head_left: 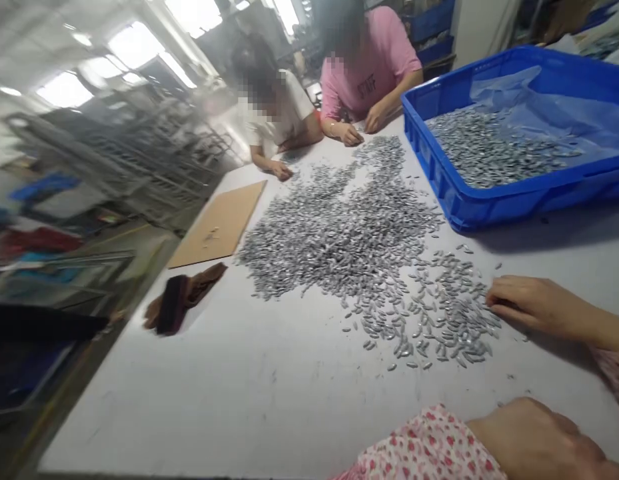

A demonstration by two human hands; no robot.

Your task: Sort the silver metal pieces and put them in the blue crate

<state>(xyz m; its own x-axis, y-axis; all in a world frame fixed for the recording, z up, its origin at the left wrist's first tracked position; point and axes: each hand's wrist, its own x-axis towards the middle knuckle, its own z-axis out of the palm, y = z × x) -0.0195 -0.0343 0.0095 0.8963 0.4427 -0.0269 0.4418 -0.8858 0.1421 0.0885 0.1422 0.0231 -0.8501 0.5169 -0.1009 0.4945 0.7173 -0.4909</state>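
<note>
A wide spread of small, shiny, silver-grey, almond-shaped pieces covers the middle of the white table. At the near right edge of the spread, my right hand rests low with its fingers curled together against the loose pieces. Whatever its fingertips pinch, if anything, is hidden. My left hand, in a sleeve with a pink and red print, lies over the table at the bottom right. Its back shows, but its fingers are blurred and partly cut off by the frame.
A blue plastic crate with similar pieces and clear film stands at the right. A brown board and a dark brush-like object lie along the left edge. Two co-workers sit across the table, hands on the pieces.
</note>
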